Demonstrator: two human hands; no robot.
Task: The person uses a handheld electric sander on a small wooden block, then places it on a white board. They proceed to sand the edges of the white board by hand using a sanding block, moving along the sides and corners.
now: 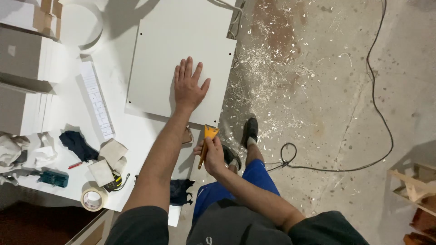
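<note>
My left hand (189,86) lies flat, fingers spread, on a pale grey board (163,50) with small drilled holes that rests on the white worktable (131,131). My right hand (212,155) grips a yellow-handled scraper (209,136), its wide blade up against the board's near edge at the table's side. My legs in blue shorts and dark shoes stand on the floor beside the table.
On the table lie a white ruler-like strip (97,100), a dark cloth (78,144), sanding blocks (107,162), a tape roll (93,198), a green tool (54,178) and stacked boards (22,59). Shavings (263,77) and a black cable (377,100) cover the concrete floor. A wooden frame (415,186) stands right.
</note>
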